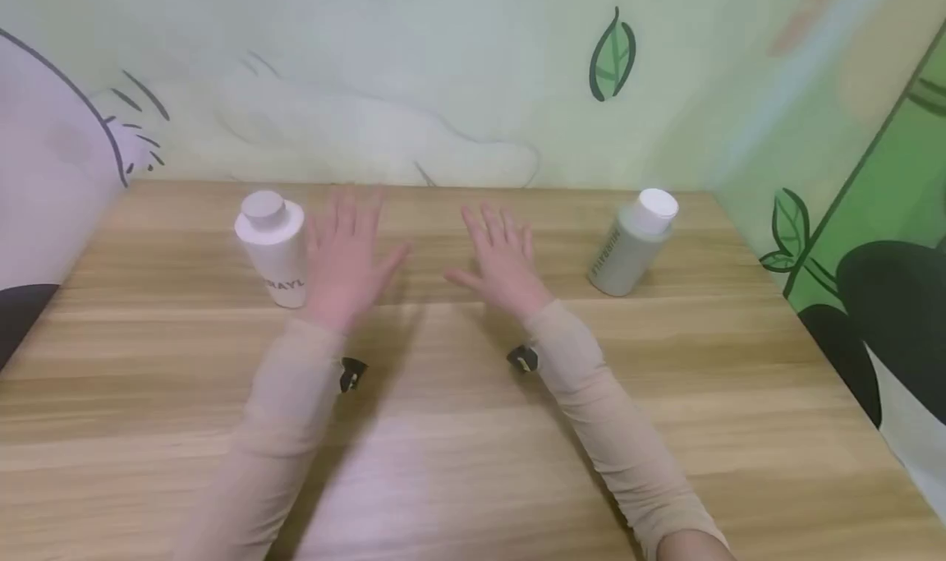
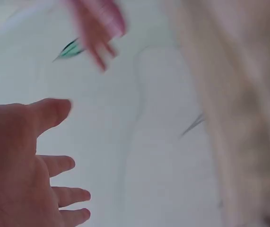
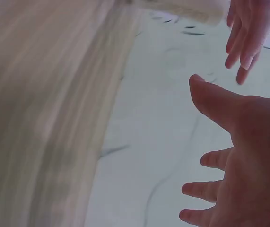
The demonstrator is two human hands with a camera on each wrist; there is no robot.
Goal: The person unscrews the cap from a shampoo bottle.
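Note:
In the head view my left hand [image 1: 346, 257] is spread over the wooden table, its fingers straight and apart, holding nothing. Just to its left stands a white bottle [image 1: 275, 253] with a grey-white cap and dark lettering, partly covered by the hand's edge. My right hand [image 1: 505, 259] is spread too, with nothing in it. Farther right, apart from that hand, stands a grey-green bottle [image 1: 624, 253] with a white cap and dark lettering. Both wrist views show the palms and spread fingers, the left palm [image 2: 12, 165] and the right palm [image 3: 253, 161].
The wooden table [image 1: 458, 462] meets a painted wall [image 1: 458, 68] at its back edge. Green leaf drawings and dark shapes mark the wall. A small black device [image 1: 523, 358] sits at the right wrist, another black device [image 1: 352, 374] at the left.

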